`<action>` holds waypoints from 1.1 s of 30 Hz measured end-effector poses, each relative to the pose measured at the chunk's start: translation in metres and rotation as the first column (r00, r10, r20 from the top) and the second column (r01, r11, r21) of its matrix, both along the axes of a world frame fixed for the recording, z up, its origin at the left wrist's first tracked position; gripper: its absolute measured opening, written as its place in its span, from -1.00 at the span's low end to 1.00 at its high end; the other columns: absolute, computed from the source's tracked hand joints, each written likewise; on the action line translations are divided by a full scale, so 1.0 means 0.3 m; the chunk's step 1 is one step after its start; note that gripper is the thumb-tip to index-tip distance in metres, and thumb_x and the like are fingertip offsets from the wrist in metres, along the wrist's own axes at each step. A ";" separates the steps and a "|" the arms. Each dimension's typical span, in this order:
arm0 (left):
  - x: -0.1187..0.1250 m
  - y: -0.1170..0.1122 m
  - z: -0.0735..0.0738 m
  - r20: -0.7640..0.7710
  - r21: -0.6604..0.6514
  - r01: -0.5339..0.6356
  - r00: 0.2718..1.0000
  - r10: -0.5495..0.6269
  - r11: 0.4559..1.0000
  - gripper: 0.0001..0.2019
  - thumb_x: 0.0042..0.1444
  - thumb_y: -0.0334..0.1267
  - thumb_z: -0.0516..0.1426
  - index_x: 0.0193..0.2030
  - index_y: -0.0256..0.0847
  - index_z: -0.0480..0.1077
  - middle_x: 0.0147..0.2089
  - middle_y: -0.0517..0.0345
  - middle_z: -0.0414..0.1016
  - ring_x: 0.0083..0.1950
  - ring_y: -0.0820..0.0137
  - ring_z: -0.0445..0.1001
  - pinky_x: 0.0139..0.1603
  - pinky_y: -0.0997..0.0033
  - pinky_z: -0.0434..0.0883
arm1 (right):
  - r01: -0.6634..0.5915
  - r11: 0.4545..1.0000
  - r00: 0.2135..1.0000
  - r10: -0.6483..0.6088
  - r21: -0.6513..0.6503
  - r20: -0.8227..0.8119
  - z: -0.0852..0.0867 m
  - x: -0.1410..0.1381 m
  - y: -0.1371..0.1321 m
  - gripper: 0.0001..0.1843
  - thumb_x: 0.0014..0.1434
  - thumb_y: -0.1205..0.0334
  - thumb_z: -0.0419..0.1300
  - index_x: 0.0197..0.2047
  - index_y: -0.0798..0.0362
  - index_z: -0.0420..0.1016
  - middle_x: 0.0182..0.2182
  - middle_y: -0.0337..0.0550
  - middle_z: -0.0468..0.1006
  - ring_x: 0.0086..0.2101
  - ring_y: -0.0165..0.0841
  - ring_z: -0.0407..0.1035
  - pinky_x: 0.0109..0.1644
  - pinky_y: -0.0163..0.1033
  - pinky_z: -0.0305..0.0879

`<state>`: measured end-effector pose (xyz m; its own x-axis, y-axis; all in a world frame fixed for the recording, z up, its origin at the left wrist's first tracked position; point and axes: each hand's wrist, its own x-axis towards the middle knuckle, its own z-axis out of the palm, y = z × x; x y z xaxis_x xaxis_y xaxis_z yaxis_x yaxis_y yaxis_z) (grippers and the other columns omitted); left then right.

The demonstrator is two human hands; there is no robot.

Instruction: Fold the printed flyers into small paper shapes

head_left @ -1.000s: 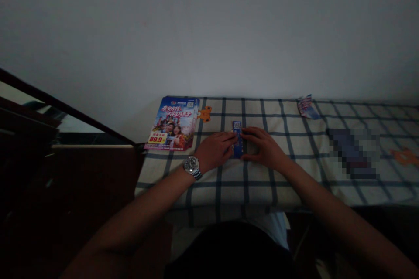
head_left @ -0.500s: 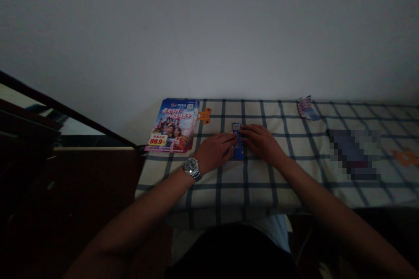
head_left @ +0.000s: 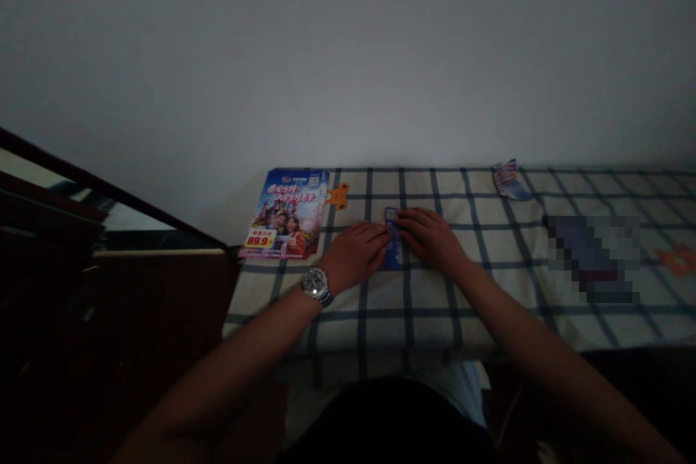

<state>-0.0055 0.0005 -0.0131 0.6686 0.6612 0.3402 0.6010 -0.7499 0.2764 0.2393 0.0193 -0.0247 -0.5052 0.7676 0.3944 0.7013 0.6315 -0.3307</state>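
Observation:
A narrow blue folded flyer [head_left: 392, 259] with a QR code at its far end lies on the checked cloth in front of me. My left hand [head_left: 356, 252], a metal watch on its wrist, holds the flyer's left edge with its fingers together. From the other side, my right hand [head_left: 431, 239] pinches the upper right edge with curled fingers. Part of the flyer is hidden beneath the fingertips. Left of my hands sits a stack of printed flyers [head_left: 286, 214], showing a large price of 89.9.
The checked cloth [head_left: 435, 312] covers a surface against a plain wall [head_left: 348, 58]. A bent, printed piece of paper [head_left: 511, 183] rests at the back right. Farther right is a dark, pixelated object [head_left: 587, 254]. A dark rail [head_left: 125, 196] slants along the left.
Both hands stay at the folded flyer, and the right fingers have shifted slightly along its edge. The view has tilted a little.

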 end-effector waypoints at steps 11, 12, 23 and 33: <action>-0.016 -0.005 0.020 -0.015 0.033 -0.147 0.989 0.147 0.989 -0.66 0.37 -0.22 0.06 0.23 -0.14 0.42 0.21 -0.05 0.44 0.24 0.13 0.39 0.27 -0.05 0.38 | -0.038 0.999 0.999 0.038 0.004 -0.022 0.004 -0.006 -0.020 -0.73 0.42 0.20 0.10 0.10 -0.04 0.53 0.17 -0.07 0.55 0.22 -0.15 0.37 0.32 0.11 0.32; -0.017 -0.004 0.020 -0.016 0.027 -0.153 0.988 0.154 0.988 -0.66 0.38 -0.21 0.06 0.23 -0.15 0.42 0.20 -0.05 0.44 0.22 0.12 0.40 0.25 -0.05 0.39 | -0.045 0.999 0.999 0.045 -0.004 -0.024 0.004 -0.006 -0.022 -0.73 0.42 0.20 0.10 0.11 -0.04 0.53 0.15 -0.07 0.56 0.20 -0.16 0.38 0.30 0.10 0.33; -0.032 0.021 -0.016 0.012 0.016 -0.129 0.992 0.129 0.992 -0.65 0.40 -0.18 0.07 0.24 -0.21 0.41 0.24 -0.02 0.45 0.23 0.16 0.42 0.29 0.02 0.37 | -0.068 0.998 0.998 0.068 0.010 -0.004 0.009 -0.009 -0.024 -0.75 0.41 0.19 0.11 0.06 -0.01 0.55 0.07 0.00 0.59 0.06 -0.14 0.48 0.18 0.06 0.41; -0.043 0.036 -0.034 0.038 0.046 -0.105 0.994 0.103 0.993 -0.68 0.38 -0.23 0.12 0.22 -0.18 0.42 0.22 0.01 0.49 0.18 0.19 0.46 0.24 0.04 0.43 | -0.126 0.988 0.991 0.130 0.084 -0.043 -0.019 0.001 -0.006 -0.79 0.38 0.20 0.17 0.02 0.01 0.55 0.02 0.03 0.59 0.02 -0.13 0.47 0.13 0.08 0.42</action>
<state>-0.0184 0.0114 -0.0233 0.5841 0.7090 0.3952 0.6668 -0.6967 0.2646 0.2397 0.0174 -0.0306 -0.5758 0.6624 0.4792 0.5975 0.7410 -0.3065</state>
